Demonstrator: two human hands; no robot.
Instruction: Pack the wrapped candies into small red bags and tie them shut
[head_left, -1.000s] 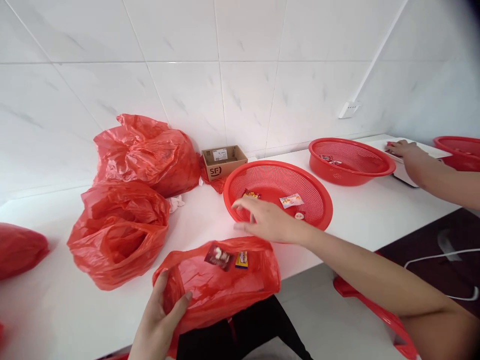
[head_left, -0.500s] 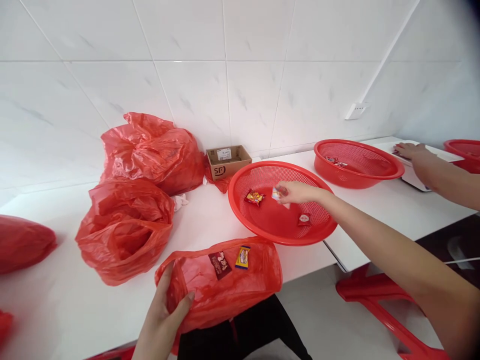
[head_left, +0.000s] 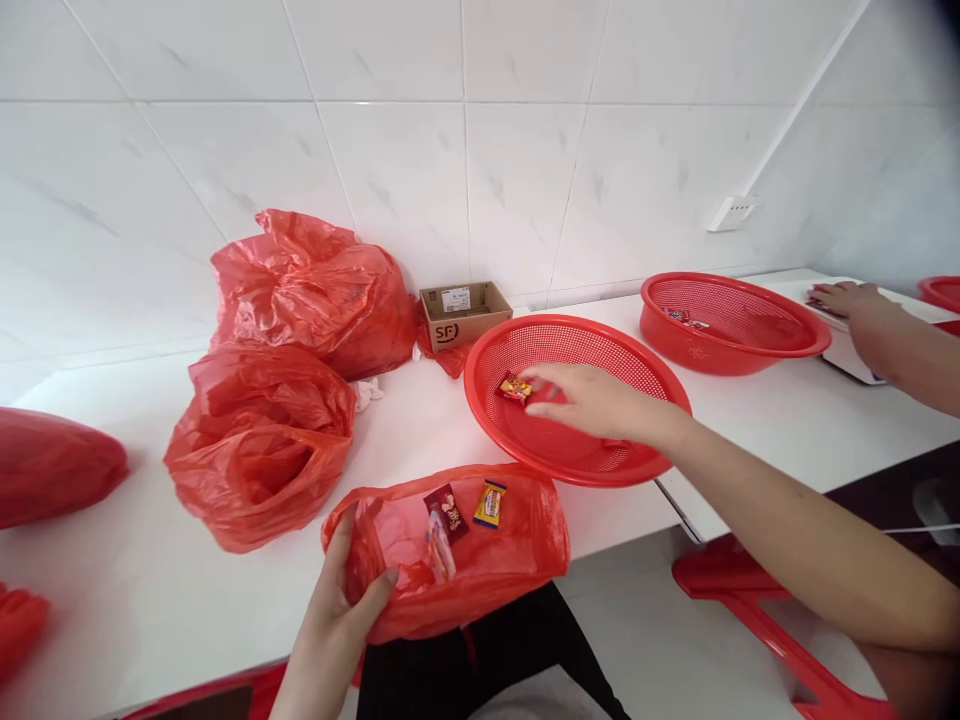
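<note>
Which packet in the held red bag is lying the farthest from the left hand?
The yellow packet with blue ends; the dark red packet and the pale one both lie nearer to the left hand.

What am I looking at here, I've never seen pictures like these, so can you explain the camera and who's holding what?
There is no robot: these are a person's bare hands, and every picture comes from one camera worn on the head, looking forward and down. The left hand holds a red plastic bag open, with a few wrapped packets inside. The right hand, fingers spread, is over a red basket, near a small yellow-and-red packet. The white table also bears more red bags, a cardboard box and a second basket. The hand at far right is another person's.
</note>
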